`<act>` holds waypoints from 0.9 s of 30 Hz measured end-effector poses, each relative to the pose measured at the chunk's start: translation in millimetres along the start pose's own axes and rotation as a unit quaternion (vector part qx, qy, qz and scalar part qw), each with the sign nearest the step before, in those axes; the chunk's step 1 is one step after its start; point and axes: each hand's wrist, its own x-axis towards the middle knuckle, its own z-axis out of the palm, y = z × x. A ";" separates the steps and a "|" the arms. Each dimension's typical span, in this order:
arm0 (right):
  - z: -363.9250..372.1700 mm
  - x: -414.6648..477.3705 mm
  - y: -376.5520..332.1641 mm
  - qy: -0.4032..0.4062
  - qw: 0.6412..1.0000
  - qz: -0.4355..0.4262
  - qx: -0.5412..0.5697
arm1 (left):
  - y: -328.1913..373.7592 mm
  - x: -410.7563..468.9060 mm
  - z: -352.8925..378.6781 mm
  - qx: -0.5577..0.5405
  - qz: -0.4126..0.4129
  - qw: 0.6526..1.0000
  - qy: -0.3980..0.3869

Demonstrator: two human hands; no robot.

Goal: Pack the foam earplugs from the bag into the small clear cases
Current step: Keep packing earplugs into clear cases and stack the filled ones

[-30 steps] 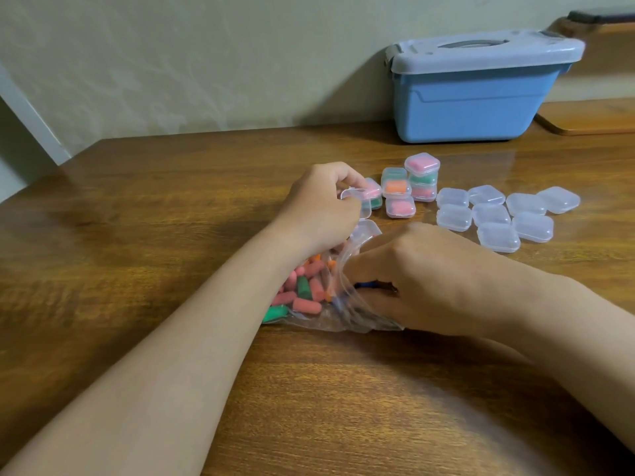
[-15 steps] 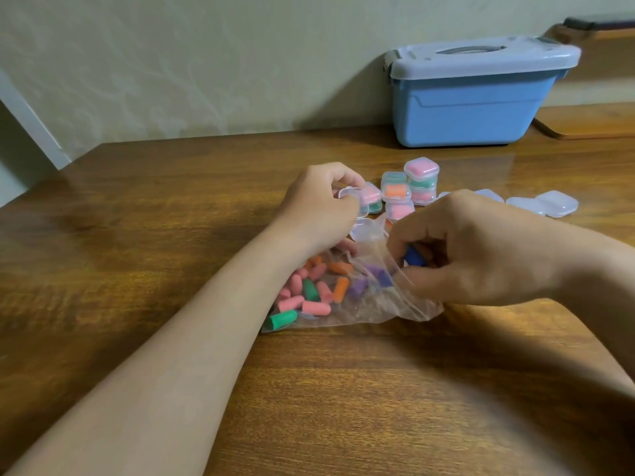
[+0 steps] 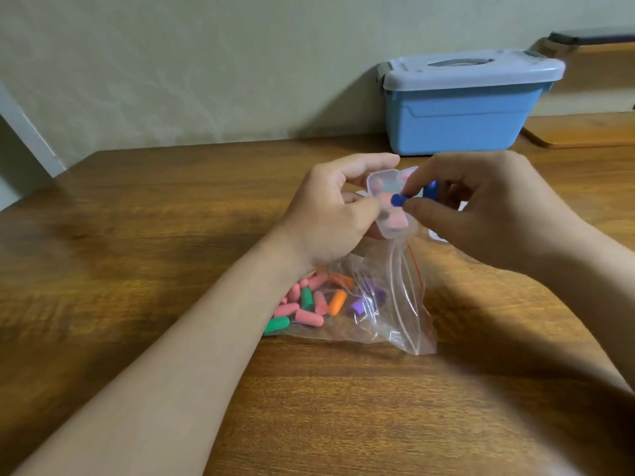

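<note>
The left hand [image 3: 326,218] clasps an open clear case [image 3: 383,180]. At its 3 o'clock the right hand [image 3: 488,214] pinches a blue earplug [image 3: 398,200], its tip poking over the case's opening. The bag [image 3: 395,304] lies at 6 o'clock below both hands.

The bag [image 3: 395,304] lies on the table [image 3: 171,218], with loose earplugs [image 3: 309,304] in its left part. Just behind and above it the left grip [image 3: 330,214] holds a case [image 3: 388,201]. To the right, the right grip [image 3: 481,214] pinches a single earplug [image 3: 398,200] at the case's mouth. A lidded box [image 3: 460,111] stands at the back right, against the wall [image 3: 206,63].
</note>
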 end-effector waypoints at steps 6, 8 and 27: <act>1.7 -1.1 -2.7 -0.031 0.999 -0.024 -0.028 | -4.5 2.7 -0.5 -0.022 -0.010 1.000 -0.016; 1.6 -1.1 -2.7 -0.038 0.999 -0.023 -0.031 | -5.5 2.2 -0.4 -0.034 -0.013 0.999 -0.021; 1.7 -2.0 -7.8 -0.052 0.997 -0.023 -0.046 | -7.5 1.7 -0.1 -0.067 -0.014 0.997 -0.033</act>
